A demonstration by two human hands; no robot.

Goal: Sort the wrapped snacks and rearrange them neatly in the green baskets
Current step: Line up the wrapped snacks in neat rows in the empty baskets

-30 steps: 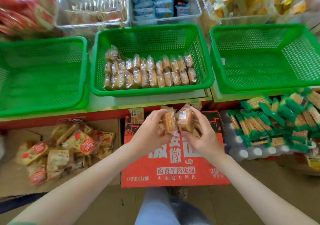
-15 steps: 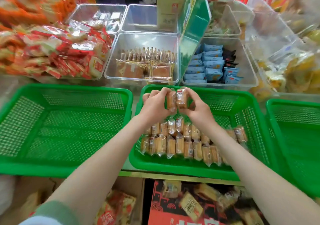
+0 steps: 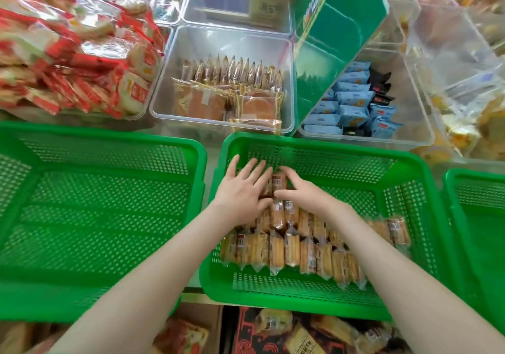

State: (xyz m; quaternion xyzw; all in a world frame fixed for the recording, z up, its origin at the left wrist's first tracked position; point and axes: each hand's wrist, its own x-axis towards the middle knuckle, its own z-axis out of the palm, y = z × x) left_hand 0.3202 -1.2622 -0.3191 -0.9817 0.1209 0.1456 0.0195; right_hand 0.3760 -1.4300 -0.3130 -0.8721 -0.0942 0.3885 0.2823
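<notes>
Presently, head view, sole entry: middle green basket [image 3: 328, 150] on the worktop, holding wrapped snacks [image 3: 289, 250], tan biscuit packs stood on edge in two close rows across its near half. New packs [image 3: 278, 182]: a small cluster just behind the rear row, toward the basket's left side, between both hands. Left hand [image 3: 240, 192]: grip released, fingers spread and straight, palm down, touching the cluster's left side. Right hand [image 3: 306, 194]: fingers bent over the cluster's right side and top; whether that grip pinches a pack or only presses cannot be told. Left green basket [image 3: 109, 142]: just beside the middle one, mesh floor showing. Right green basket [image 3: 470, 181]: only partly in frame. Behind the baskets: clear bin [image 3: 161, 91] with gold-wrapped cakes [image 3: 232, 80], blue packets [image 3: 352, 99], a heap of red-and-white packets [image 3: 82, 61], and a slanted green sign board [image 3: 341, 42]. Below the worktop edge: red carton [image 3: 246, 334] with loose packs [image 3: 276, 322] lying on it. Step in hand, by judgement: seating the new packs to start a third row in the middle basket. Next move likely calls for squaring them upright against the rear row, letting go without tipping them, then reaching down for more of the same kind.
</notes>
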